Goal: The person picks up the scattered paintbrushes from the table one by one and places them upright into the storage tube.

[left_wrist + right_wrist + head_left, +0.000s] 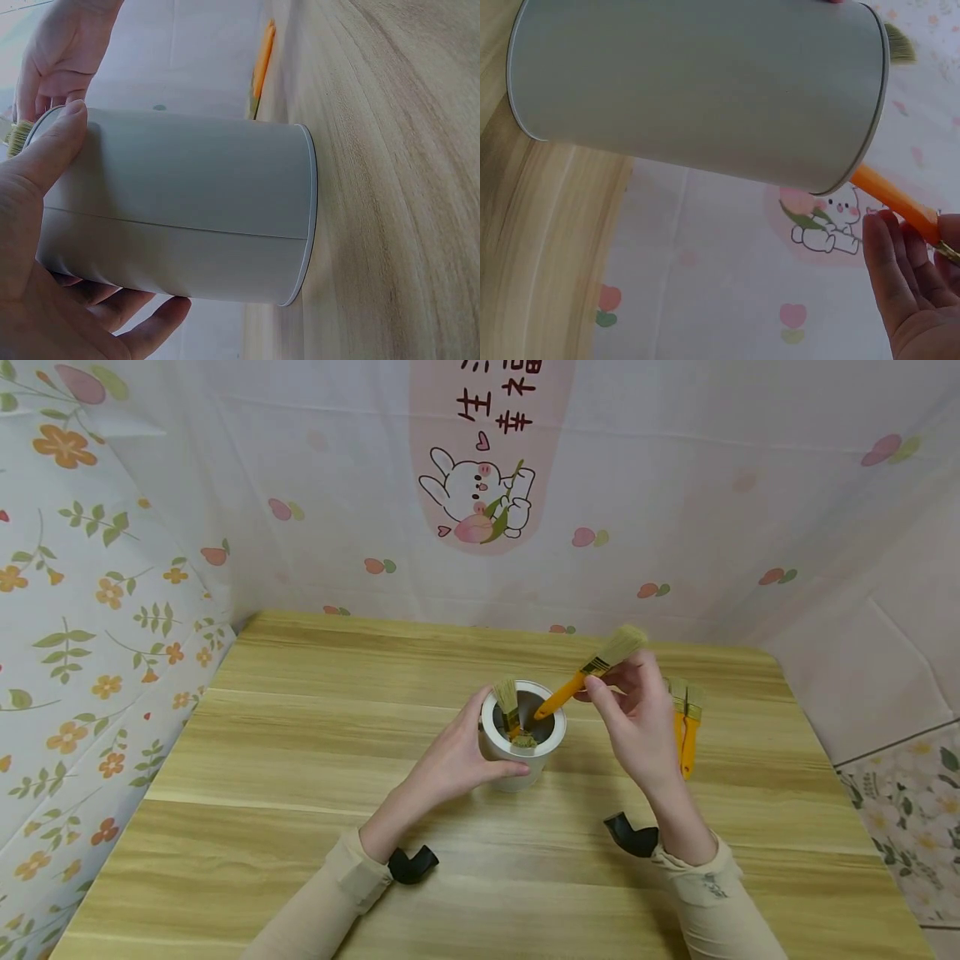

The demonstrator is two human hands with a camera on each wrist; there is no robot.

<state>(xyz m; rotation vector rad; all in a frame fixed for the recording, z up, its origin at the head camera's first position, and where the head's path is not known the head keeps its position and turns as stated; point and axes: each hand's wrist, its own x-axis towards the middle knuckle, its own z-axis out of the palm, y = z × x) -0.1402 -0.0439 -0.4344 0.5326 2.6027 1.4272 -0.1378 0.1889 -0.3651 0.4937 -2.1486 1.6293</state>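
Observation:
A light grey cylindrical canister [537, 768] with a white rim stands on the wooden table, and my left hand [456, 758] grips it round the side, thumb toward me. In the left wrist view the canister's wall [187, 172] runs between thumb and fingers. My right hand [643, 722] pinches a paintbrush [573, 687] with an orange handle near its metal band. The brush slants bristles up, its handle end in the canister's mouth; in the right wrist view the orange handle [889, 195] passes behind the rim. Inside stand other paintbrushes [507, 697], bristles up, their lower parts hidden.
Loose paintbrushes [688, 735] with orange handles lie on the table [315, 727] to the right of my right hand, partly hidden by it. Black curved pieces [412, 865] sit beside both wrists. A printed cloth [337, 485] hangs behind the table.

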